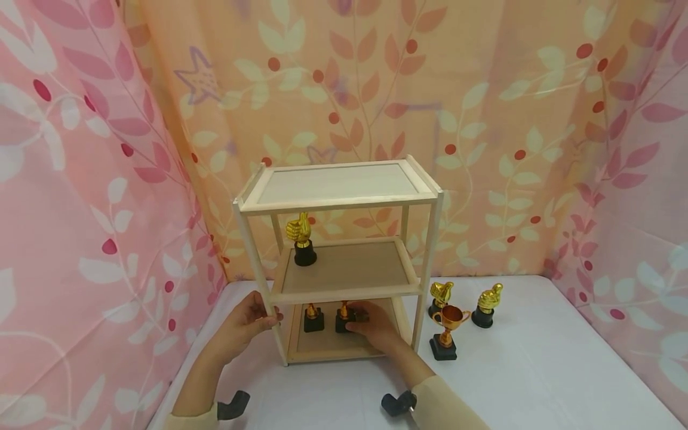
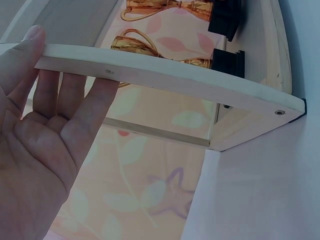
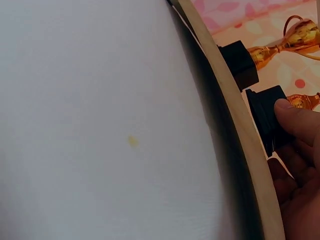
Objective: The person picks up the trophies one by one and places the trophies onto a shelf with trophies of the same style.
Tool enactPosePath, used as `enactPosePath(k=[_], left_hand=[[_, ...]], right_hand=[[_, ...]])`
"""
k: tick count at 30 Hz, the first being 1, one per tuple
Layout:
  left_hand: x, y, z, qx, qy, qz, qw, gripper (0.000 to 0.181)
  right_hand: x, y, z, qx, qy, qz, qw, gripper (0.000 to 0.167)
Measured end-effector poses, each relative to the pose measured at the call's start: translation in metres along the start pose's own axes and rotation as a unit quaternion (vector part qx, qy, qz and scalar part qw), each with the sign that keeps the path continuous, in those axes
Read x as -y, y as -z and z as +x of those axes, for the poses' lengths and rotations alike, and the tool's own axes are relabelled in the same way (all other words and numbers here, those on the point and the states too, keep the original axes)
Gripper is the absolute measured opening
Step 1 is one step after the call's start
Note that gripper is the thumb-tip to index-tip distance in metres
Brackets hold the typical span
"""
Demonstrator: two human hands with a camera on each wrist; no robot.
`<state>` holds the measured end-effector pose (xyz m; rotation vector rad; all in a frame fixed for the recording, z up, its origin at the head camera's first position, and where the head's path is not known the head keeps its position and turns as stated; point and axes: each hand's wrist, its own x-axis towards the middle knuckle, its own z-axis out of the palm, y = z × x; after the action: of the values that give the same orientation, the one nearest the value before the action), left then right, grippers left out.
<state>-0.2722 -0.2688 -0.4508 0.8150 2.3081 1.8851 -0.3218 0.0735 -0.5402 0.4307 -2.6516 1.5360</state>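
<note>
Pinching the black base (image 1: 341,322) of a cup (image 1: 344,310), the right hand (image 1: 376,327) reached into the lower tier (image 1: 371,347) of the rack (image 1: 344,204). The base lay between thumb and fingers: in the head view the thumb crossed its near face, and in the right wrist view the fingers curled in on the other side. The stem emerged above the base, partly behind the thumb in the right wrist view; the bowl was hidden in the head view by the front of the middle tier (image 1: 360,269). Whether the base touched the board beneath could not be told.

A second cup (image 1: 314,321) stood upright on the lower tier, just left of the held one, with a gap between their bases. The left hand (image 1: 244,325) gripped the front left post (image 1: 258,272) just below the middle tier, thumb on one side and fingers curled behind.

On the middle tier, toward the left, stood a gold thumb trophy (image 1: 304,245). Right of the rack, on the white table (image 1: 537,358), a third cup (image 1: 452,318) stood in front, with a near thumb trophy (image 1: 441,295) just behind it and a far-right thumb trophy (image 1: 486,307) beside that. A flowered curtain (image 1: 484,89) hung behind the rack.
</note>
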Motion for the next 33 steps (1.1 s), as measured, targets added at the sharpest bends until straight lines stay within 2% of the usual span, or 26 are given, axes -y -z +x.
enactPosePath(k=[10, 22, 33], left_hand=[[-0.001, 0.001, 0.000, -0.004, 0.008, -0.002, 1.0000, 0.033], [0.001, 0.001, 0.000, -0.004, 0.009, 0.005, 0.9999, 0.034], [0.001, 0.000, -0.001, -0.001, 0.000, 0.006, 1.0000, 0.030]], right_hand=[[-0.005, -0.004, 0.012, -0.008, 0.000, -0.004, 1.0000, 0.048], [-0.003, -0.006, 0.012, -0.009, 0.016, -0.040, 0.9990, 0.049], [-0.010, -0.007, 0.011, -0.011, 0.026, -0.048, 0.9984, 0.048]])
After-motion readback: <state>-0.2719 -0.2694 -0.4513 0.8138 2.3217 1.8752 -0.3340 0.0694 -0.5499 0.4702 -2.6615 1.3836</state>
